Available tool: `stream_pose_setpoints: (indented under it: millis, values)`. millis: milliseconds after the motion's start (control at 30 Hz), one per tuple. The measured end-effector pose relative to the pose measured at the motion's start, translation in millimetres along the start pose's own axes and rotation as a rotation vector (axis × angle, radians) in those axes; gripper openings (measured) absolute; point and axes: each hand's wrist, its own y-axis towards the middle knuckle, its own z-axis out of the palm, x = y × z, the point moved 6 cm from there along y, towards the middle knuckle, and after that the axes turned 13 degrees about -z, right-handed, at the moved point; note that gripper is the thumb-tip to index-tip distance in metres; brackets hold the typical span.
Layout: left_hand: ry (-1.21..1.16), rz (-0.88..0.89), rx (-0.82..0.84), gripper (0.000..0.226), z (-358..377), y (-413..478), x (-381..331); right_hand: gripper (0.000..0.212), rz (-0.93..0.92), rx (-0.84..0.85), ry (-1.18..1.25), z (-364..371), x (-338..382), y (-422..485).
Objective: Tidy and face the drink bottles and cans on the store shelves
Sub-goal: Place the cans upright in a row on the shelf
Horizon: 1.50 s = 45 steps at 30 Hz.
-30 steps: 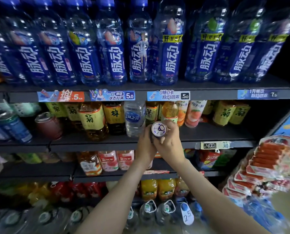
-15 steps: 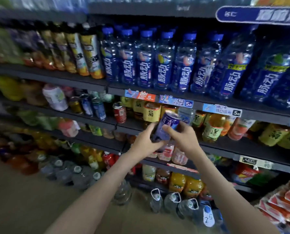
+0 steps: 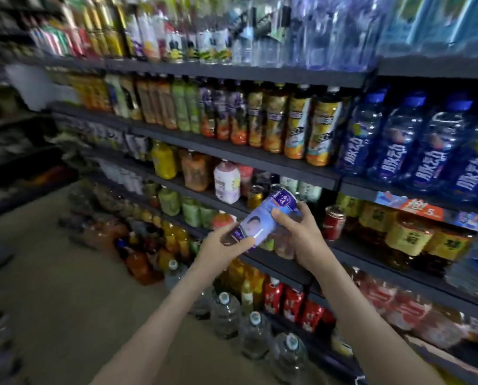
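Note:
I hold a pale blue and purple drink can [image 3: 262,218] tilted in front of the dark shelves, its top pointing up and right. My left hand [image 3: 223,248] grips its lower end. My right hand [image 3: 299,234] grips its upper part from the right. Behind the can, a red can [image 3: 333,222] and a gold can [image 3: 254,196] stand on a shelf [image 3: 351,252]. Blue-labelled water bottles [image 3: 393,143] fill the shelf above on the right. Tall orange and yellow juice bottles [image 3: 296,126] line the shelf to their left.
Yellow-labelled tea bottles [image 3: 407,237] stand right of the red can. Large clear water jugs [image 3: 254,332] sit on the floor at the shelf's foot, with red pouches [image 3: 293,301] behind. Bare floor [image 3: 65,301] stretches to the left. A white bottle [image 3: 226,180] stands on the middle shelf.
My view has swung left and back from the shelves. Both hands have carried the can leftward and tipped it from end-on to lying at a slant.

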Motion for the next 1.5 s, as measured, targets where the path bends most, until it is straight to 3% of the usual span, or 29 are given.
stream_pose_setpoints:
  millis: [33, 100, 167, 233, 300, 400, 533, 600, 667, 833, 1033, 1167, 1367, 1500]
  values:
    - [-0.02, 0.003, -0.026, 0.064, -23.0, 4.3, -4.6, 0.05, -0.007, 0.042, 0.005, 20.0, -4.3, 8.5]
    - [-0.065, 0.006, -0.091, 0.055, -68.5, 15.2, -14.0, 0.064, -0.085, 0.157, -0.141, 55.0, -11.5, 27.9]
    - [-0.074, -0.008, -0.142, 0.042, -109.1, 27.3, -23.7, 0.076, -0.273, 0.253, -0.58, 87.8, -4.9, 51.3]
    - [0.011, 0.0, -0.166, 0.034, -149.8, 46.2, -32.8, 0.073, -0.532, 0.428, -0.921, 137.8, -4.5, 74.7]
    - [0.079, 0.022, -0.19, 0.035, -177.2, 63.6, -44.8, 0.074, -0.595, 0.651, -1.056, 185.0, -14.8, 84.2]
    - [0.127, 0.081, -0.247, 0.023, -232.3, 104.3, -70.7, 0.072, -0.644, 0.658, -1.138, 252.8, -36.7, 125.7]
    - [0.101, 0.202, -0.285, 0.016, -310.8, 172.0, -112.8, 0.063, -0.627, 0.491, -0.897, 330.1, -51.3, 204.8]
    - [0.059, 0.221, -0.277, 0.028, -349.8, 207.5, -130.9, 0.052, -0.512, 0.42, -0.686, 369.9, -57.0, 249.7]
    - [0.042, 0.232, -0.282, 0.033, -392.7, 238.3, -143.8, 0.047, -0.427, 0.41, -0.518, 414.8, -61.9, 290.8]
    - [0.016, 0.205, -0.357, 0.02, -520.7, 295.6, -142.2, 0.039, -0.311, 0.424, -0.228, 530.1, -87.6, 388.6]
    - [0.095, 0.129, -0.496, 0.015, -698.3, 366.7, -120.9, 0.031, -0.275, 0.447, -0.172, 669.7, -143.5, 468.9]
    - [0.199, 0.145, -0.534, 0.014, -816.5, 416.4, -130.9, 0.031, -0.304, 0.376, -0.172, 767.4, -177.0, 521.6]
    - [0.24, 0.168, -0.464, 0.012, -959.9, 501.7, -164.7, 0.024, -0.352, 0.343, -0.188, 914.9, -190.1, 603.1]
    - [0.294, 0.19, -0.45, 0.01, -1027.9, 568.6, -181.1, 0.021, -0.399, 0.307, -0.237, 974.5, -196.8, 658.6]
